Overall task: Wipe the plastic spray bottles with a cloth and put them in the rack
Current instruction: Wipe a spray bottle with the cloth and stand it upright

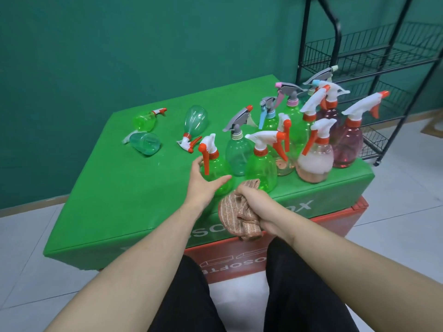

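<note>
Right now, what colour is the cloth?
Brownish pink with pale stripes; the head view shows the cloth in the right hand.

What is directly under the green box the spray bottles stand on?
Under the green box sits a red box with white printed lettering; only its front face and right corner show. The rest of its top is covered by the green box, and its lower front is hidden behind the person's legs.

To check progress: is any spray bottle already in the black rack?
No, the rack shelves hold nothing visible; the bottles stand or lie on the green box.
</note>
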A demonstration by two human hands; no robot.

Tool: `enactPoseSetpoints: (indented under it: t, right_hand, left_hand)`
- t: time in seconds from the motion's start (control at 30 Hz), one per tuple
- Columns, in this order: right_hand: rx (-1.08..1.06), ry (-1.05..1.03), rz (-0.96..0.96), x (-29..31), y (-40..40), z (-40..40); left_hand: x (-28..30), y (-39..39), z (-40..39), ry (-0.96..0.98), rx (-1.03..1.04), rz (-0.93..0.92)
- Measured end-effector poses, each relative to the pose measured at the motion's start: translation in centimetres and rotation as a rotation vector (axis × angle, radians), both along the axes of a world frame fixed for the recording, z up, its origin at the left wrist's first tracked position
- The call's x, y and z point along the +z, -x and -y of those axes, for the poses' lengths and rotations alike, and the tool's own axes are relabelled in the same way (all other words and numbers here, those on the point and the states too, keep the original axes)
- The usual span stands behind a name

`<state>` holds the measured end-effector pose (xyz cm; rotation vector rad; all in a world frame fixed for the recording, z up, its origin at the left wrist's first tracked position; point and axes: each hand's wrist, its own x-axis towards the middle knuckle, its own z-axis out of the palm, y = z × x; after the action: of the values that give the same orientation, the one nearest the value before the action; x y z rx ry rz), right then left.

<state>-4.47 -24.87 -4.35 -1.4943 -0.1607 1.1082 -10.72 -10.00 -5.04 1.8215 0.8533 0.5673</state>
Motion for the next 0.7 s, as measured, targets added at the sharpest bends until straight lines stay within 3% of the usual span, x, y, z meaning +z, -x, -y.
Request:
enactPoseSetpoints:
  t: [0.4,0.7]
  right_hand:
    - [0.047,-0.057,-0.069,1.1,3.9,-1.7]
    - [0.106,-0.081,-0.022,1.2,8.7,-8.4]
  left_hand:
    - [2.5,5.8,-0.7,-0.069,-0.001,-0.114]
    - [1.8,12.6,-6.3,-0.139,0.016,-0.188]
